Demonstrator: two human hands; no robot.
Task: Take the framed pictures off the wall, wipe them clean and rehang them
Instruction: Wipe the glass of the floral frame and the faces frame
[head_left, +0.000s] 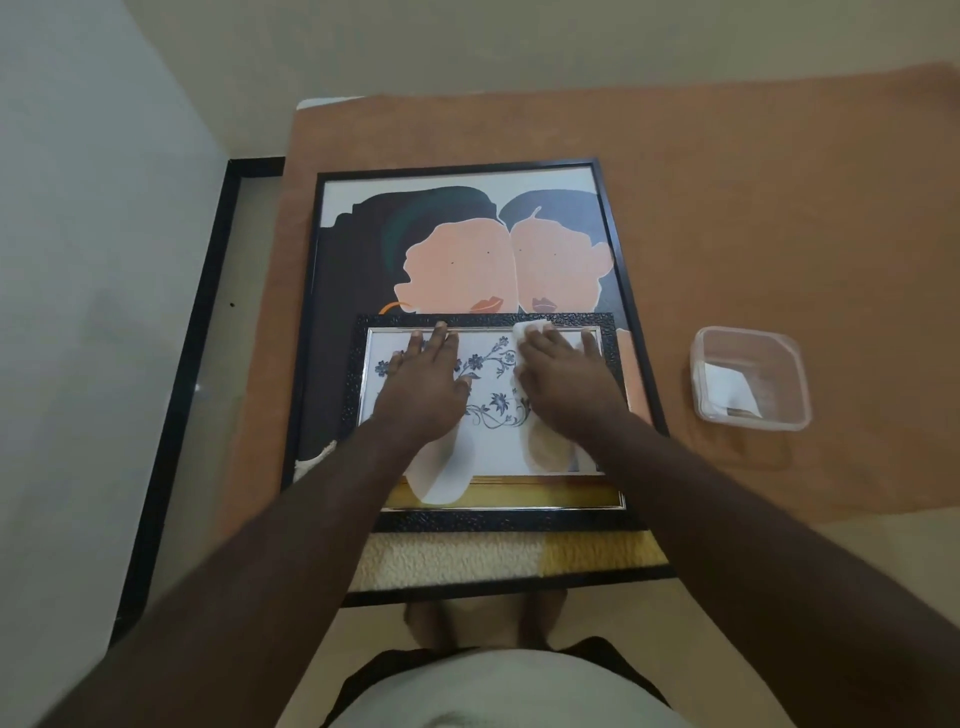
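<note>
An orange mat (727, 218) covers the floor (519, 47). A clear tub (751, 378) sits on it at 3 o'clock, a folded white sheet (727, 392) inside. A grey wall (78, 260) with black skirting (176, 395) runs at 9 o'clock

I count two framed pictures: a small floral frame (488, 423) under my fingers and a large portrait frame (457, 244) beneath it, reaching beyond my fingertips. Two hands: left hand (423, 384), right hand (563, 382). One white cloth (531, 329) under the right fingers. One clear plastic container (750, 378), well right of them. One brown mat (753, 208).
</note>
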